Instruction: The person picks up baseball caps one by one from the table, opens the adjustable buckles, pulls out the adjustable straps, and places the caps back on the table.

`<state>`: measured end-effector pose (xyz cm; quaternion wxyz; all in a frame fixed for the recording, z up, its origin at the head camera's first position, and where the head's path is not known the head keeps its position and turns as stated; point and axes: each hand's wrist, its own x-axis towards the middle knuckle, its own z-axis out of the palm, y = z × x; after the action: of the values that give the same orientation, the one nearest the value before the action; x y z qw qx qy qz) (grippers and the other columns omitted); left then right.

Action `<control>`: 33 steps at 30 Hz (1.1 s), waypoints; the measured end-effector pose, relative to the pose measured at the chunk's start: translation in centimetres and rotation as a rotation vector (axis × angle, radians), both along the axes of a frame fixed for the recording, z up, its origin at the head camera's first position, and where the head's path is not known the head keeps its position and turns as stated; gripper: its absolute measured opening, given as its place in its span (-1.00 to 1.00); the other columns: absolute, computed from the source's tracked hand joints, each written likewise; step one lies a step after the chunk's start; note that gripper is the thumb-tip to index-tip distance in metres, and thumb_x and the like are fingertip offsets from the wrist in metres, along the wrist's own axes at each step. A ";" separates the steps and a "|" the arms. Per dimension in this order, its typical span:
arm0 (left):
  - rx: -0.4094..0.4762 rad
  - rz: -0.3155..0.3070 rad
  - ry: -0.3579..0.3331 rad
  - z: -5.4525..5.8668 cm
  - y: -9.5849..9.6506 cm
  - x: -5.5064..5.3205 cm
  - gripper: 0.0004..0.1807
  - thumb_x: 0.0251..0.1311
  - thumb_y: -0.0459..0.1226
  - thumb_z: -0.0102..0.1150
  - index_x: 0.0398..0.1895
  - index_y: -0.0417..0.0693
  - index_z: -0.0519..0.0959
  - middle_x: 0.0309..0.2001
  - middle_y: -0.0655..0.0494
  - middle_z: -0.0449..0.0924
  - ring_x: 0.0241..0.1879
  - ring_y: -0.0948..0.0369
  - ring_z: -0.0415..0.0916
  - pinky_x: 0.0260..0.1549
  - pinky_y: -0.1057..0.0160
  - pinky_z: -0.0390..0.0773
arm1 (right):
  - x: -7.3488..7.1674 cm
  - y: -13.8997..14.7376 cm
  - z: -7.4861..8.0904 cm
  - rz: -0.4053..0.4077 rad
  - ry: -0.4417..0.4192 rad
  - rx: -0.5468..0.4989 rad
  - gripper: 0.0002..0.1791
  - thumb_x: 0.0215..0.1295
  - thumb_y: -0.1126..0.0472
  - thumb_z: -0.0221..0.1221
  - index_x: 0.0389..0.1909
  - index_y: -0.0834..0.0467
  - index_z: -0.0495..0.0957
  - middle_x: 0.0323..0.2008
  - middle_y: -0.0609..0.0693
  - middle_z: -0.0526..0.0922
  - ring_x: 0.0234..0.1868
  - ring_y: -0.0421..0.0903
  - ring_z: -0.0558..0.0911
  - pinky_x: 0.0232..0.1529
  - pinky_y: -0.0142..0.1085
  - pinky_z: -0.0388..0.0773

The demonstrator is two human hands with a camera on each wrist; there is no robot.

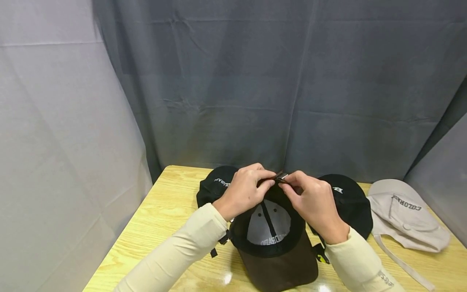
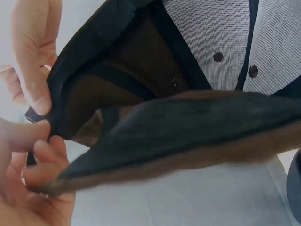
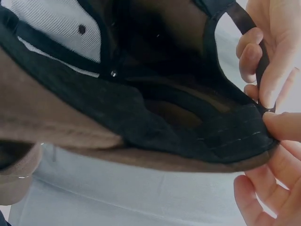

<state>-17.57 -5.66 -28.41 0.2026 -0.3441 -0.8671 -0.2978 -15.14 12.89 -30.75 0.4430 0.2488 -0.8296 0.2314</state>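
Observation:
A dark brown baseball cap [image 1: 281, 267] is held with its inside facing me and its brim pointing toward me. My left hand [image 1: 245, 187] pinches the left side of the back strap between thumb and fingers. On the other side, my right hand [image 1: 315, 200] pinches the strap right at the small metal buckle [image 1: 283, 177]. Inside the cap, the grey mesh lining [image 2: 211, 42] shows reversed lettering. The dark strap [image 3: 247, 23] runs up to the fingertips in the right wrist view. Fingers partly hide the buckle.
On the wooden table [image 1: 146, 239], a black cap [image 1: 215, 184] lies behind my left hand. Another black cap [image 1: 352, 209] sits beyond my right hand, with a beige cap [image 1: 408, 215] farther right, its strap trailing forward. A grey curtain [image 1: 233, 89] hangs behind.

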 end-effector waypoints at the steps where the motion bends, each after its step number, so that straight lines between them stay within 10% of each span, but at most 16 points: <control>1: -0.007 0.000 0.015 -0.1 0.0 0.0 -0.79 0.27 -0.26 0.26 -0.07 -0.02 0.74 -0.32 0.13 0.64 -0.37 0.26 0.53 -0.35 0.39 0.48 | 0.1 0.0 0.0 0.004 -0.006 0.000 -0.72 -0.13 0.42 0.50 -0.42 0.17 0.61 -0.49 -0.02 0.77 -0.58 -0.21 0.67 -0.52 -0.31 0.58; 14: -0.103 0.059 0.216 1.4 -1.3 1.4 -0.89 0.24 -0.24 0.28 -0.23 0.05 0.75 -0.39 0.25 0.62 -0.50 0.37 0.51 -0.48 0.41 0.51 | 1.3 -0.7 1.3 0.144 -0.041 -0.047 -0.73 -0.12 0.40 0.50 -0.40 0.14 0.63 -0.47 -0.10 0.75 -0.52 -0.25 0.67 -0.39 -0.54 0.56; 23: -0.129 0.107 0.277 4.6 -4.3 1.5 -0.90 0.18 -0.29 0.28 -0.28 0.02 0.76 -0.44 0.23 0.59 -0.53 0.31 0.50 -0.53 0.30 0.52 | 3.6 1.0 -0.8 0.048 -0.132 -0.118 -0.73 0.02 0.38 0.42 -0.23 0.07 0.69 -0.29 -0.12 0.75 -0.24 -0.21 0.55 -0.18 -0.50 0.38; 27: -0.138 0.150 0.282 7.3 -6.6 0.1 -0.87 0.19 -0.30 0.24 -0.27 0.00 0.76 -0.41 0.19 0.63 -0.48 0.24 0.55 -0.47 0.18 0.58 | 4.8 2.4 -2.4 0.012 -0.221 -0.146 -0.63 0.07 0.39 0.39 -0.08 0.03 0.67 -0.14 -0.10 0.74 -0.13 -0.35 0.52 -0.09 -0.59 0.36; 33: -0.165 0.311 0.219 10.0 -12.6 -4.7 -0.81 0.21 -0.27 0.19 -0.22 -0.04 0.77 -0.27 0.03 0.74 -0.27 -0.01 0.68 -0.23 -0.06 0.61 | 6.4 3.5 -4.6 -0.018 -0.305 -0.156 -0.60 0.08 0.39 0.38 -0.04 0.01 0.66 -0.09 -0.11 0.71 -0.03 -0.53 0.49 -0.06 -0.73 0.36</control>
<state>-22.29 -18.26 -18.44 0.3103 -0.2517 -0.9041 -0.1515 -8.78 16.43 -35.34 0.3318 0.1685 -0.8690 0.3261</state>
